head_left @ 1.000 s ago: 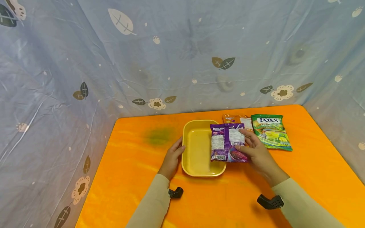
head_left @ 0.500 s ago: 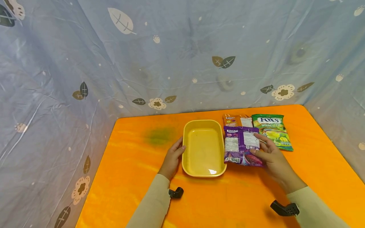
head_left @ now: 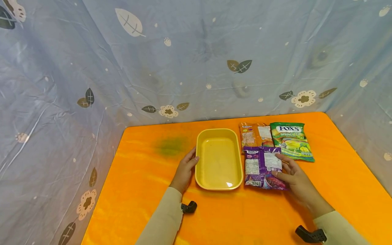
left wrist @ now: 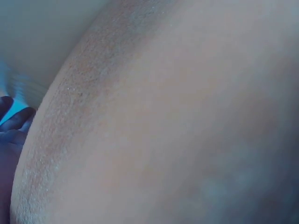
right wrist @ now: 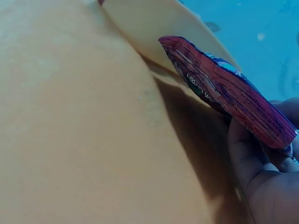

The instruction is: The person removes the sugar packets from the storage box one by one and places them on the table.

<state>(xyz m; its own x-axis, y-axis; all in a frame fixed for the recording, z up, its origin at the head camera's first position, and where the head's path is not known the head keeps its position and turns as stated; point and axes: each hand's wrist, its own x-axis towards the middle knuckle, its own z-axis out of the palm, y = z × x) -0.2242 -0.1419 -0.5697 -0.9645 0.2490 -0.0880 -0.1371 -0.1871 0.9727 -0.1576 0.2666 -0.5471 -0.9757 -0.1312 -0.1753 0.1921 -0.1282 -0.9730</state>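
At the left side of a yellow plastic tray (head_left: 218,166) my left hand (head_left: 183,170) holds the wall, its thumb at the rim and its fingers along the outside. To the right of the tray, my right hand (head_left: 295,177) pinches a purple candy bag (head_left: 255,170) by its right edge. Seen from the right wrist, the bag (right wrist: 229,91) is edge-on, tilted over its shadow on the cloth. An orange candy bag (head_left: 252,134) lies behind it, its lower part covered. The left wrist view is mostly filled by blurred skin or cloth.
A green candy bag (head_left: 292,141) lies beside the orange one at the back right. Orange cloth (head_left: 147,190) covers the table. A patterned blue-grey curtain (head_left: 196,68) stands behind and at both sides.
The purple bag has moved with my right hand from over the tray to its right side, then toward me and lower. My left hand and the tray have stayed in place.
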